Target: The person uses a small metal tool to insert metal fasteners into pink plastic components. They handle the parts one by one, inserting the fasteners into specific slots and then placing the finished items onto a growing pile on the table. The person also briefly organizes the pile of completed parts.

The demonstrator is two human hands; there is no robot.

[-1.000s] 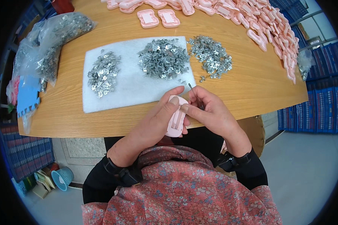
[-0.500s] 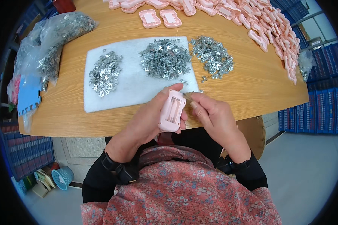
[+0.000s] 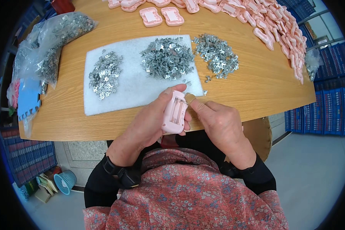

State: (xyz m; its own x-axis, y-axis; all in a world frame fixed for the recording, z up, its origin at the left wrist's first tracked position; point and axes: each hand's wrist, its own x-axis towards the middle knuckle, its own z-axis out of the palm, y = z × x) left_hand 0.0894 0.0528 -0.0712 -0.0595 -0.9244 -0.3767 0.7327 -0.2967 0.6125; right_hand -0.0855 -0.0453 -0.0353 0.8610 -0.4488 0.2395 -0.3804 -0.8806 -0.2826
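Observation:
My left hand (image 3: 151, 115) is closed around a pale pink plastic battery case (image 3: 174, 122), its long open compartment facing up. At the far right end of that compartment, a tan-covered fingertip of my right hand (image 3: 220, 120) presses down. The other right fingers are curled, and whatever small piece they may hold is hidden. Beyond the hands lies a white foam sheet (image 3: 136, 92) with a small pile of metal battery contacts (image 3: 105, 74) on its left and a bigger contact pile (image 3: 167, 59) on its right. Another pile of contacts (image 3: 217, 55) sits on the wood beside the sheet.
A wooden table (image 3: 257, 90) carries everything. Two pink shells (image 3: 151, 17) lie at the far side, near a large heap of pink shells (image 3: 274, 28) curving to the right. At the left are a clear bag of metal parts (image 3: 51, 48) and a blue foam mat (image 3: 28, 97).
My right hand has turned from a pinch beside the case to pressing a covered fingertip onto its far end. The case stays in my left hand.

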